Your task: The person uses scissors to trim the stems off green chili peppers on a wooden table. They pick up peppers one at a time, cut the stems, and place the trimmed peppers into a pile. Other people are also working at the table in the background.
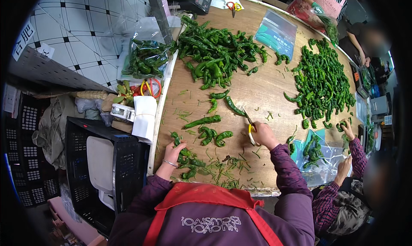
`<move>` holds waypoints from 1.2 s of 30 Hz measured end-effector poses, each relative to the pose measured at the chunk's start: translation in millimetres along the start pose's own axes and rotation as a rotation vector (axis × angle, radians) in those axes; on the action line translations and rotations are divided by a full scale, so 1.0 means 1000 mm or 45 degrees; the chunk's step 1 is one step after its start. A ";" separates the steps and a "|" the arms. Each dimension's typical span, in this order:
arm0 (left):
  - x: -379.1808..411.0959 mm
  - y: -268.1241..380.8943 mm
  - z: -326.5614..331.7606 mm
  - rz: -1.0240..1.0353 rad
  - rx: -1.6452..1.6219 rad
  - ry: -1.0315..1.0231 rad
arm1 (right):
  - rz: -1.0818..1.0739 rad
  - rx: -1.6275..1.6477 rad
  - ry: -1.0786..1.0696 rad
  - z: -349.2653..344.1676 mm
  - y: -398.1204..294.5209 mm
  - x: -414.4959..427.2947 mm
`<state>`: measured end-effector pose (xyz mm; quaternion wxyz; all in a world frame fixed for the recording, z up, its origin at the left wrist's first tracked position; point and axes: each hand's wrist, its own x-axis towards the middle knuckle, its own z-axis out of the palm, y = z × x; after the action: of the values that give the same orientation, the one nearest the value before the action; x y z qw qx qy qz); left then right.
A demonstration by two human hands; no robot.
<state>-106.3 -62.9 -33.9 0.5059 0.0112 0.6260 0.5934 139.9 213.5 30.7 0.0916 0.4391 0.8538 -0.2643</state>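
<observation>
My left hand is closed around a green pepper near the table's left edge, with more peppers just beside and below it. My right hand holds scissors with yellow handles. Their blades meet or lie over the end of a long curved pepper on the wooden table. Several loose peppers lie between my hands and farther left. Cut green stems are scattered in front of me. A large heap of long peppers covers the table's far left part.
A second pepper heap lies at the right. Flat plastic bags and another pair of scissors lie farther back. A co-worker's hands handle peppers close on my right. A black crate stands left of me.
</observation>
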 end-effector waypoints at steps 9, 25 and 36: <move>-0.006 0.006 0.002 -0.047 -0.053 0.017 | -0.202 0.545 0.315 -0.012 -0.084 0.086; -0.005 0.001 -0.001 0.063 -0.012 -0.022 | -0.038 0.723 -0.530 -0.011 -0.114 0.092; -0.015 0.008 0.009 0.154 0.122 -0.005 | -0.500 -0.088 0.454 0.014 -0.102 0.122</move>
<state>-97.9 -63.1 -16.5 0.4692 0.0745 0.6507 0.5923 -15.4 243.9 9.4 -0.0985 0.3011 0.9338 -0.1660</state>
